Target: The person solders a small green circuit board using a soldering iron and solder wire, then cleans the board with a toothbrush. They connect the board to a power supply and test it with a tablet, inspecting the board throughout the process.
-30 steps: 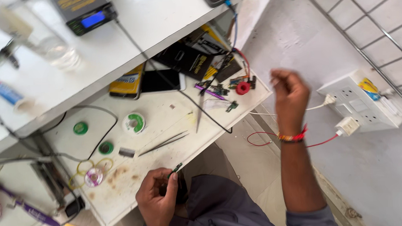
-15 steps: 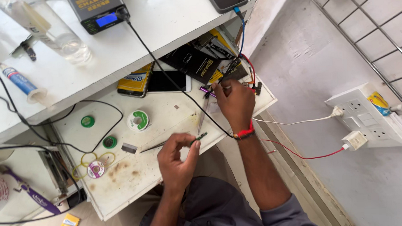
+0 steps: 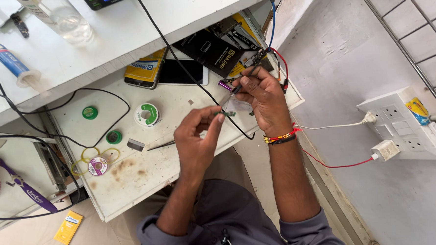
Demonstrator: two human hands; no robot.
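Left hand (image 3: 195,140) raised over the white worktable (image 3: 132,185), thumb and forefinger pinched on a small dark green part (image 3: 227,113), too small to identify. Right hand (image 3: 262,97) just beside it, fingers pressed together around a thin dark tool (image 3: 235,91) whose tip points down at the part; red and yellow bracelets on the wrist. Behind the hands: black flat package (image 3: 210,52) lying on a yellow one, near the table's far edge. Left of that, a yellow rectangular packet (image 3: 144,69) beside a dark phone (image 3: 182,72). White-green solder reel (image 3: 146,114), two small green round tins (image 3: 89,112), tweezers (image 3: 162,145) flat on table. Upper shelf: syringe with blue label (image 3: 9,62), clear bottle (image 3: 66,19). Small yellow packet (image 3: 68,227) on floor, lower left. White wall socket box (image 3: 404,124) at right with a yellow-red sticker.
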